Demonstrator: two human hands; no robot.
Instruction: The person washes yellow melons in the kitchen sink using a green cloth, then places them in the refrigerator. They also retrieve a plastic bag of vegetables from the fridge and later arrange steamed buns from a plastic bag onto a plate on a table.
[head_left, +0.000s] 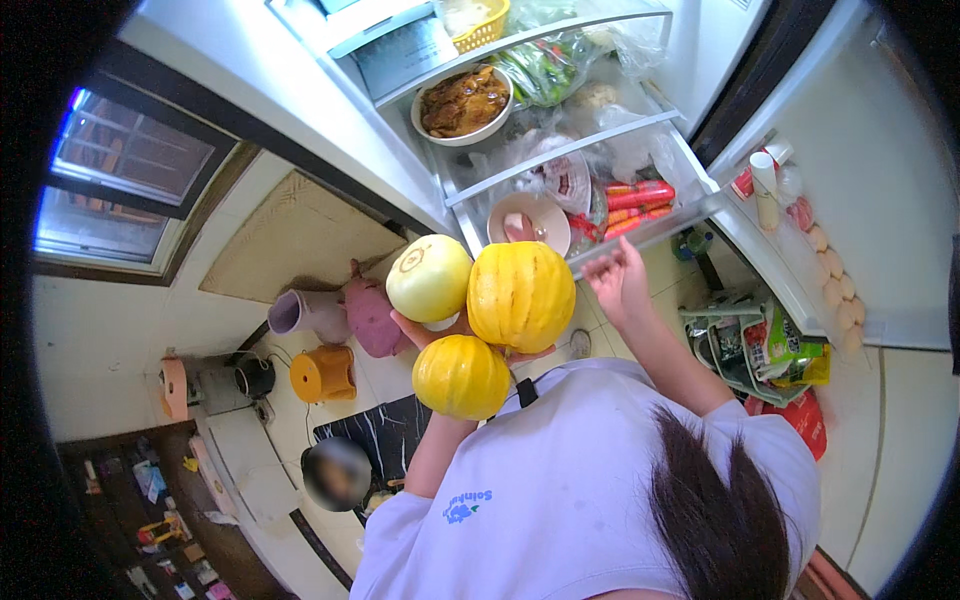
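Three round melons rest together on my left hand (412, 331), which is mostly hidden beneath them. One is a pale yellow-green melon (430, 277); the others are a large ribbed yellow melon (521, 297) and a smaller ribbed yellow melon (461, 377). At the front edge of a pulled-out clear refrigerator drawer (645, 234), my right hand (619, 287) holds nothing, its fingers apart; whether it touches the edge I cannot tell. The drawer contains a white bowl (555, 217) with pieces of food, red-wrapped packages (639, 196) and a plastic-wrapped tray (566, 176).
Behind is another drawer with a bowl of brown cooked food (465, 105) and bagged green vegetables (544, 71). The open refrigerator door (862, 187) at right carries eggs (844, 296). A storage rack (739, 345) stands below it. At left are an orange stool (324, 375) and purple boot-shaped object (307, 311).
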